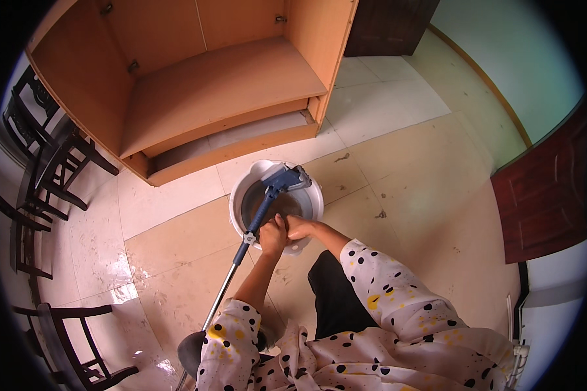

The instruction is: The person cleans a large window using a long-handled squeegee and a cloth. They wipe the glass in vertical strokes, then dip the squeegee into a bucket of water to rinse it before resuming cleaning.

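A white plastic bucket [233, 210] with brownish water [286, 203] in it stands on the tiled floor before me. My left hand [273, 237] is curled, thumb up, above its near rim. Pressed against it from the right is my right hand [299, 228], fingers bent inward. The hands cover whatever may be between them, so I cannot tell if they hold something. A blue mop head [286, 180] lies across the far part of the bucket. Its metal handle [221, 295] slants down past the left side of my left forearm, touched by neither hand.
Beyond the bucket stands a wooden cabinet [225, 88] with an open front. Dark wooden chairs [54, 171] line the left side, with another chair [78, 337] lower down. Dirt marks [381, 214] spot the tiles to the right. A reddish-brown door panel [543, 195] is at far right.
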`<state>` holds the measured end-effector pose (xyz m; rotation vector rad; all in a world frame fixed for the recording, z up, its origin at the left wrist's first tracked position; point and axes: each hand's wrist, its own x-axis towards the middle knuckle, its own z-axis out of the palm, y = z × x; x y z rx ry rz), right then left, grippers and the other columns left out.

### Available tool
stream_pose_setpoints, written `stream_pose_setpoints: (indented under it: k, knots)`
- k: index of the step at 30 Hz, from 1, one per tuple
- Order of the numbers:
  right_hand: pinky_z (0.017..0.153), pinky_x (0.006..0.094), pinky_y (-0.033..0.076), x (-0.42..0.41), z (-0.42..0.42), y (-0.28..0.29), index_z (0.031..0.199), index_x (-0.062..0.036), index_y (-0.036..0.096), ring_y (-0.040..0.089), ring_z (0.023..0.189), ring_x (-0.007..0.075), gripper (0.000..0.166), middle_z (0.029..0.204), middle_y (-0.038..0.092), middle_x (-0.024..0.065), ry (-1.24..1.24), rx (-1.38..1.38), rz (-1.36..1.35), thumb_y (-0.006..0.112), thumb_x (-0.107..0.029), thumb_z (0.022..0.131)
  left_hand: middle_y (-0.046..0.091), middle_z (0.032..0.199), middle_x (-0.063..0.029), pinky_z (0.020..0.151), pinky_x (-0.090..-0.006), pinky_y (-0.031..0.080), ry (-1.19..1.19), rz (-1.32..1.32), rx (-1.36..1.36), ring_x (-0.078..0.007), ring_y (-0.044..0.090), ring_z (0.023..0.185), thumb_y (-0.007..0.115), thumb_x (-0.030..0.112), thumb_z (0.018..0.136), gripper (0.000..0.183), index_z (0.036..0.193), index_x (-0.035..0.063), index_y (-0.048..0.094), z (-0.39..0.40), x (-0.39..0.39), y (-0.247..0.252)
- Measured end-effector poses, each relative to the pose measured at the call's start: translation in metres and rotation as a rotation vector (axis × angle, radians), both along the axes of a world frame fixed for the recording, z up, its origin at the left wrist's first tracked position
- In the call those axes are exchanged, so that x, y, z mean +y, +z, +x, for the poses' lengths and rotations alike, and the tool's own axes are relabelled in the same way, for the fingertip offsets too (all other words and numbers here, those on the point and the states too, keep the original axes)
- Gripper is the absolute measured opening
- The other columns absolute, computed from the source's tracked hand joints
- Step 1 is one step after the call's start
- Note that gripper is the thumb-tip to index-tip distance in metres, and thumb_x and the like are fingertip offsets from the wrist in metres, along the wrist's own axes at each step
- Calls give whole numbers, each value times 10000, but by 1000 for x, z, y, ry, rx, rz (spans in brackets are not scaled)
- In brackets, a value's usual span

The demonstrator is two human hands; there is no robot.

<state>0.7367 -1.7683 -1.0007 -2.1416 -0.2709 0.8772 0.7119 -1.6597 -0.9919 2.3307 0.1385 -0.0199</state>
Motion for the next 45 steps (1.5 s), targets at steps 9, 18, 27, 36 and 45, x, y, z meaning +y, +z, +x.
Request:
stream_pose_setpoints:
  k: [9, 18, 27, 36, 45]
  knots:
    - [806, 317, 373, -4, -14, 26, 1176, -32, 333, 453, 939, 263, 664, 1022, 467, 135, -113, -336, 100, 627, -60, 581, 579, 717, -153, 458, -336, 427, 30, -367, -150, -257, 549, 486, 518, 281, 779, 294, 851, -4, 515, -1, -2, -29]
    - [729, 374, 414, 3, -46, 31, 1166, -59, 330, 462, 907, 314, 535, 954, 452, 150, 9, -897, -281, 513, -4, 666, 494, 567, -75, 314, -295, 348, 199, -1101, 710, -164, 461, 386, 353, 289, 833, 290, 790, 52, 515, 0, 3, 3]
    - [550, 400, 436, 5, -23, 18, 771, -2, 548, 555, 640, 354, 205, 672, 547, 229, -78, -480, -91, 569, -156, 637, 551, 686, -237, 589, -421, 431, 68, -118, 7, -370, 543, 639, 394, 282, 809, 353, 750, -24, 559, -6, -4, -4]
    - [469, 286, 374, -3, -15, 35, 713, 17, 566, 499, 552, 151, 167, 621, 545, 83, -245, 133, 235, 603, -27, 556, 524, 613, -236, 543, -424, 431, -111, -225, -156, -380, 531, 590, 426, 253, 799, 310, 673, -4, 545, -2, 4, 12]
    - [566, 223, 416, -29, -17, 65, 1247, -88, 272, 503, 735, 131, 710, 907, 505, 81, -367, 26, 482, 604, -16, 623, 535, 582, -51, 289, -221, 305, 9, -1236, 584, -144, 485, 415, 289, 334, 868, 337, 863, 59, 483, 11, 13, 27]
